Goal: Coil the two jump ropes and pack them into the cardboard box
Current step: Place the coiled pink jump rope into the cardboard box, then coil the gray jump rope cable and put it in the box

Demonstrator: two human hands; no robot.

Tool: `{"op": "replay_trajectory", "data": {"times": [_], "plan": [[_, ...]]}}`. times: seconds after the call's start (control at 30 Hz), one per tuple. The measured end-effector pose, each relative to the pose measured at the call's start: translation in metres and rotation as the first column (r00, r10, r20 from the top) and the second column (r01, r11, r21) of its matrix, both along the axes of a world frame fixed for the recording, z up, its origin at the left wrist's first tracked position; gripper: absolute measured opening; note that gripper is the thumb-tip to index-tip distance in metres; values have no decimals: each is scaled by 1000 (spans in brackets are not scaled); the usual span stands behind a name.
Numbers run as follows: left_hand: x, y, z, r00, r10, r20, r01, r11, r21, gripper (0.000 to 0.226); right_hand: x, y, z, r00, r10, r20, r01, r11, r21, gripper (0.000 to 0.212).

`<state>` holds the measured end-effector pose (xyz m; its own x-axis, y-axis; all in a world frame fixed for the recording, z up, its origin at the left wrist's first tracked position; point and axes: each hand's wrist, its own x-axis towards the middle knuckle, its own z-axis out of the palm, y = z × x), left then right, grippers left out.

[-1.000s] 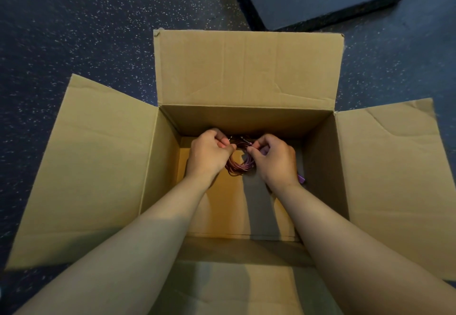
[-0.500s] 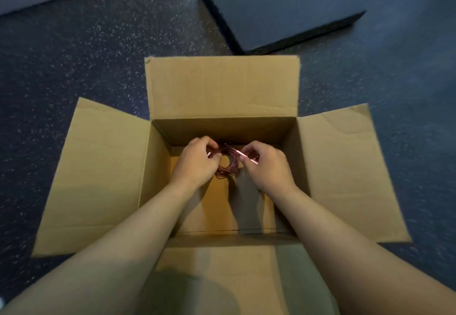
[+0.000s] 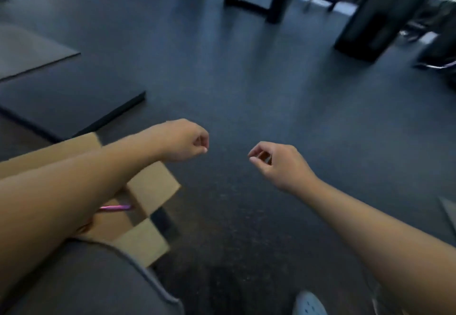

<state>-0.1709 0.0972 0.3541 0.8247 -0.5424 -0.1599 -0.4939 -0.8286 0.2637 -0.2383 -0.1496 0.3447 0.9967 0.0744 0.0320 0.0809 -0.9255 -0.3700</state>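
Note:
The cardboard box (image 3: 150, 186) now lies at the lower left, mostly behind my left forearm. A pink jump rope handle (image 3: 116, 207) shows inside it; the rest of that rope is hidden. My left hand (image 3: 185, 140) and my right hand (image 3: 278, 164) hang in the air over bare floor to the right of the box, fingers loosely curled, holding nothing. No second jump rope can be made out in the blurred view.
Dark speckled rubber floor (image 3: 246, 92) stretches ahead. Dark mats (image 3: 61, 102) lie at the left. Black posts of gym equipment (image 3: 365, 18) stand at the far right and back. My grey-clad knee (image 3: 86, 282) and a light shoe (image 3: 309, 305) are at the bottom.
Both hands let go of the coiled pink rope and came up out of the box. The view swung right, so the box slid to the lower left.

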Motion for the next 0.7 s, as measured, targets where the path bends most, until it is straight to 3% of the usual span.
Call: {"op": "replay_trajectory", "data": {"times": [0.13,0.33,0.7], "plan": [[-32,-117,43,975,-203,86,202,979,15,15,-61,-118,43,988,-147,52,151,986,-65,8],[-88,-287,50,874,-466,136,471,882,-10,15,-163,-249,58,922,-386,21,385,912,-140,9],[-156,-519,-75,702,-711,-35,707,702,-79,13,-296,-402,-52,634,-754,-172,743,656,-133,7]]}}
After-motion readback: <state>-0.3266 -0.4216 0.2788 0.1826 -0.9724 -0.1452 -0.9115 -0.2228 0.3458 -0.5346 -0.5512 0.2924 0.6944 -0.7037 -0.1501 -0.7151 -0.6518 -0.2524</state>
